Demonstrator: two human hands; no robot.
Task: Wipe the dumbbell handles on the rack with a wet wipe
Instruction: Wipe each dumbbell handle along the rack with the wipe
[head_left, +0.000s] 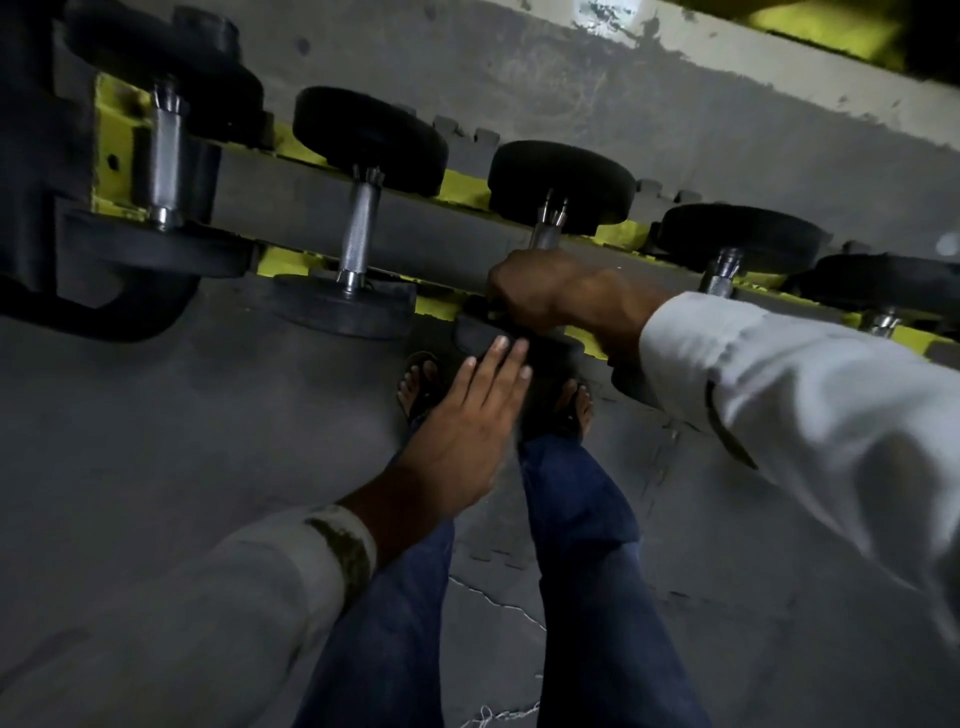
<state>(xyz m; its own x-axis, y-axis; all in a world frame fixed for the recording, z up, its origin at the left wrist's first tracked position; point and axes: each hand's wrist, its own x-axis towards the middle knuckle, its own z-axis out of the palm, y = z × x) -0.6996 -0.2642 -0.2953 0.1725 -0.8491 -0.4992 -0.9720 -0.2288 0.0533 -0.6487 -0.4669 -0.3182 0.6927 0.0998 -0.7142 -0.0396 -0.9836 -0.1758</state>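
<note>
Head view: five dumbbells lie in a row across the rack (291, 189), a dark rail with yellow brackets that runs from the left towards the right edge. The right hand (545, 296) is curled round the middle dumbbell's handle (546, 235). It covers the near part, so only a short knurled steel stub shows beyond the knuckles. No wet wipe shows, and I cannot tell whether one sits under the palm. The left hand (467, 431) is flat with fingers straight, the tips touching that dumbbell's near head (472, 330), and it holds nothing.

The work looks mid-row. The left-hand handles (358, 228) and right-hand handles (719, 273) are the same dull grey steel with no wet sheen. Which ones are already wiped cannot be told.
</note>
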